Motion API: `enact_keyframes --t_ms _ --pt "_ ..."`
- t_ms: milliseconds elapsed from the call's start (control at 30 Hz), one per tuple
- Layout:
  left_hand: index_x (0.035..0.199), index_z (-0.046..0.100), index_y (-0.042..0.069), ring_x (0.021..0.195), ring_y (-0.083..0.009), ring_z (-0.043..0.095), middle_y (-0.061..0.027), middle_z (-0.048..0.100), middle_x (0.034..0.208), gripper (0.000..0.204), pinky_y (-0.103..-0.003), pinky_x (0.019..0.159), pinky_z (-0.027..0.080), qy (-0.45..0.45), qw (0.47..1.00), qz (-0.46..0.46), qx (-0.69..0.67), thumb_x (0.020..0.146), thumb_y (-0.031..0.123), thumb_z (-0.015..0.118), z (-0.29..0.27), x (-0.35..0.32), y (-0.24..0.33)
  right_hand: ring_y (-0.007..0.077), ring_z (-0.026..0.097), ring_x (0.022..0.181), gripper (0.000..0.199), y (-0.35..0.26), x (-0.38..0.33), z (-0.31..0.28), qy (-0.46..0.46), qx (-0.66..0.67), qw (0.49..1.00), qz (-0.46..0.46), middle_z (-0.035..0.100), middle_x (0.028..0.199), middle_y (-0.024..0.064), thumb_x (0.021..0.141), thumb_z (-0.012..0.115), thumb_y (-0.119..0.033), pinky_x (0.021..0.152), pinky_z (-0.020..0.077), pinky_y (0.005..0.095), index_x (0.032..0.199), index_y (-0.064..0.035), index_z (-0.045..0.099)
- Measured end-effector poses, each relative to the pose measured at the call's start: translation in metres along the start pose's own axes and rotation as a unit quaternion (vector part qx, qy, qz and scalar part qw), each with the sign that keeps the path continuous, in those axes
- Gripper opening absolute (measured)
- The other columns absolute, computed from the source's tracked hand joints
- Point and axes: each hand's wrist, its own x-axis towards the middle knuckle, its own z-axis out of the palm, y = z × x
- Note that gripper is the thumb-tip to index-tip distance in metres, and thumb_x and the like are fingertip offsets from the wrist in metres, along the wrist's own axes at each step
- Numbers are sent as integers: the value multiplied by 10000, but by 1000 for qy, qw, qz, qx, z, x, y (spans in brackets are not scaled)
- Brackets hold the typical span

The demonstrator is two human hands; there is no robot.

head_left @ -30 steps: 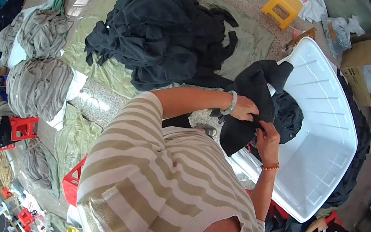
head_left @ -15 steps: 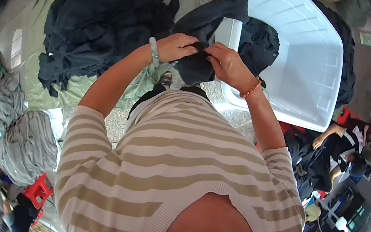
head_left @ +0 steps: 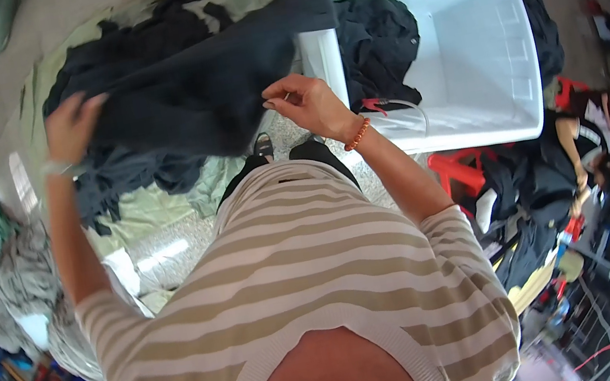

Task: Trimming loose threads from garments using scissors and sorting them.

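A dark black garment [head_left: 198, 95] is stretched across in front of me, blurred, its right end raised by the rim of the white bin [head_left: 324, 65]. At its left end is my left hand [head_left: 71, 129], smeared by motion, its fingers closed on the cloth as far as I can see. Beside the garment's lower right edge, my right hand [head_left: 310, 105] has its fingers curled and thumb drawn in; whatever they pinch, if anything, is hidden. Beneath the garment lies a heap of dark clothes [head_left: 140, 44]. Another black garment [head_left: 378, 47] lies inside the bin.
A red item [head_left: 373, 104] with a pale cord is at the bin's near edge. The heap lies on a pale green sheet [head_left: 145, 210]. Grey cloth bundles [head_left: 30, 272] stand at left. At right are a red stool [head_left: 461, 171] and a person [head_left: 583, 149] with dark cloth.
My left hand has swung left, away from my right hand, and the black garment has spread out leftward over the heap. In the picture the bin has shifted left and up.
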Motion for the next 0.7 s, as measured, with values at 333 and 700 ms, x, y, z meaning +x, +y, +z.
enact_keyframes --t_ms 333,700 --pt "849 704 111 704 -366 653 -180 670 775 519 -453 559 504 225 786 -198 541 869 592 509 -205 45 -217 191 690 770 198 109 -50 -110 158 -173 963 134 696 865 134 835 687 -156 695 534 264 939 12 676" --pt "991 676 24 784 -118 639 -52 688 843 219 -254 717 488 -101 993 -60 15 905 209 596 124 182 55 290 650 689 215 296 -91 -263 -7 -547 827 126 633 703 108 863 579 -238 637 527 387 771 -61 658"
